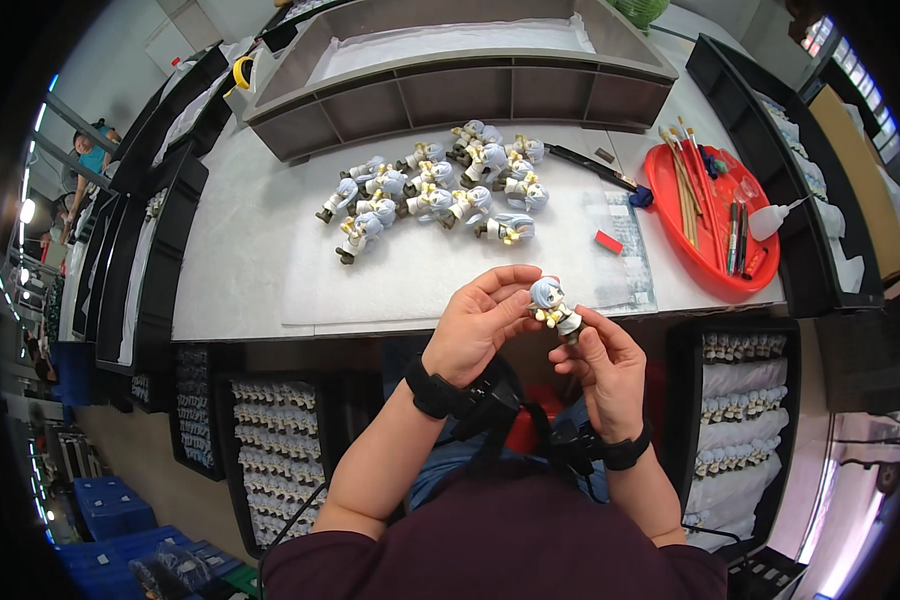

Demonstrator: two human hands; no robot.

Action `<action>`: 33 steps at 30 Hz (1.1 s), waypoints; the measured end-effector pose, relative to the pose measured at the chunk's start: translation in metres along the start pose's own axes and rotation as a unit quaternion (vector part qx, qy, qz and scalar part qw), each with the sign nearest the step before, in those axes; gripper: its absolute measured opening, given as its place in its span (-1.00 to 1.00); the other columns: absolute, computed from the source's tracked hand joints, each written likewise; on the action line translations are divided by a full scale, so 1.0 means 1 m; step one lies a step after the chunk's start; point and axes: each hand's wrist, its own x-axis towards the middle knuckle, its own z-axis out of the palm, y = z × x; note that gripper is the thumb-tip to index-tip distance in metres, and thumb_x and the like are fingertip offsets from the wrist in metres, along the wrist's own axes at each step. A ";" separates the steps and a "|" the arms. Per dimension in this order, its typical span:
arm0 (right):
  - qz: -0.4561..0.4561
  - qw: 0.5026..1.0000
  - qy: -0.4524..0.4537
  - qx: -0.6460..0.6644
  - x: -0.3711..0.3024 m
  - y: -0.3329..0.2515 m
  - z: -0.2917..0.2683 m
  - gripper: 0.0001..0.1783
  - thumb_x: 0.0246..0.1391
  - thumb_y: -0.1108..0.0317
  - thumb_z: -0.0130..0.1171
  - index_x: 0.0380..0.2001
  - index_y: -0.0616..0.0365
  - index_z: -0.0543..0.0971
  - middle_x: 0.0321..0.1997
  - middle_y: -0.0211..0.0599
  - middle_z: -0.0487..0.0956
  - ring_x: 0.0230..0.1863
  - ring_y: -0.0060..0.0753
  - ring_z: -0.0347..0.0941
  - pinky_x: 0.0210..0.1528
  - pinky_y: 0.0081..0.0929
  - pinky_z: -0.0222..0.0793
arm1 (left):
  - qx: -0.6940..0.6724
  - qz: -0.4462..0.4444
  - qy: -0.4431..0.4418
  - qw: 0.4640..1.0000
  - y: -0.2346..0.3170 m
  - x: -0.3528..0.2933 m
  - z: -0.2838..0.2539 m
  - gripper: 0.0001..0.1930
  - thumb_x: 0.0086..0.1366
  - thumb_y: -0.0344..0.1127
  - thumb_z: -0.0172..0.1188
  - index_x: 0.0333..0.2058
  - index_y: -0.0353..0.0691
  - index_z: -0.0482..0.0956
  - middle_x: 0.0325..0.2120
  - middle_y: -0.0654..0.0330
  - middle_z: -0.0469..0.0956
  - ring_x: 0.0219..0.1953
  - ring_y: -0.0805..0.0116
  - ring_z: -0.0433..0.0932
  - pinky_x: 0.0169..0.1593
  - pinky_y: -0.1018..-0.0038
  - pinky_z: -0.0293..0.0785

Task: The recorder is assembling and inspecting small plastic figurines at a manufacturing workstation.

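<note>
A small figurine with pale blue hair, a white outfit and yellow details is held upright between my two hands, just off the table's front edge. My left hand pinches it by the head side with thumb and fingertips. On its lower part, near the dark boots, my right hand closes with thumb and fingers. Beyond my hands, a cluster of similar figurines lies on a white foam sheet. A small red block rests on that sheet, to the right of the cluster.
A large grey tray stands at the back. To the right, a red dish holds brushes, pens and a white squeeze bottle. A black-handled tool lies beside it. Trays of figurines stand below the table on both sides.
</note>
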 end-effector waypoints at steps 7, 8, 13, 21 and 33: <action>0.032 0.998 -0.007 0.053 -0.001 0.000 -0.002 -0.66 0.15 0.30 -0.06 -0.10 0.33 0.40 -0.29 -0.14 0.51 -0.37 -0.34 0.53 -0.38 -0.61 0.50 | 0.018 0.005 -0.007 1.000 -0.005 0.003 -0.007 -0.77 0.24 -0.41 -0.01 -0.12 -0.31 0.37 -0.21 0.14 0.48 -0.18 0.44 0.48 -0.15 0.54 0.46; 0.038 0.997 -0.009 0.063 -0.001 0.000 -0.002 -0.66 0.16 0.29 -0.08 -0.10 0.33 0.39 -0.28 -0.14 0.51 -0.36 -0.34 0.53 -0.38 -0.61 0.50 | 0.022 -0.001 0.007 1.000 -0.005 0.003 -0.006 -0.77 0.24 -0.39 -0.01 -0.13 -0.31 0.38 -0.23 0.15 0.49 -0.20 0.45 0.48 -0.17 0.56 0.45; 0.042 0.997 -0.002 0.065 0.002 -0.001 -0.003 -0.68 0.16 0.29 -0.08 -0.15 0.33 0.41 -0.29 -0.16 0.50 -0.37 -0.36 0.53 -0.38 -0.62 0.50 | 0.006 -0.026 0.031 0.999 -0.003 0.006 0.001 -0.77 0.25 -0.36 0.00 -0.14 -0.31 0.40 -0.26 0.17 0.50 -0.24 0.48 0.49 -0.21 0.60 0.45; 0.071 0.993 0.013 0.094 0.003 0.000 -0.010 -0.67 0.18 0.25 -0.12 -0.18 0.33 0.40 -0.38 -0.15 0.51 -0.43 -0.37 0.53 -0.44 -0.64 0.49 | 0.068 -0.021 0.063 0.996 -0.007 0.009 0.010 -0.72 0.24 -0.27 0.05 -0.15 -0.30 0.38 -0.47 0.29 0.46 -0.46 0.57 0.47 -0.40 0.69 0.40; 0.129 0.981 -0.048 0.141 0.002 -0.005 -0.012 -0.65 0.20 0.23 -0.19 -0.10 0.30 0.31 -0.35 -0.09 0.50 -0.41 -0.31 0.53 -0.45 -0.63 0.49 | 0.129 -0.008 0.052 0.990 -0.008 0.007 0.009 -0.72 0.21 -0.32 0.07 -0.14 -0.33 0.41 -0.48 0.32 0.44 -0.48 0.64 0.41 -0.44 0.74 0.35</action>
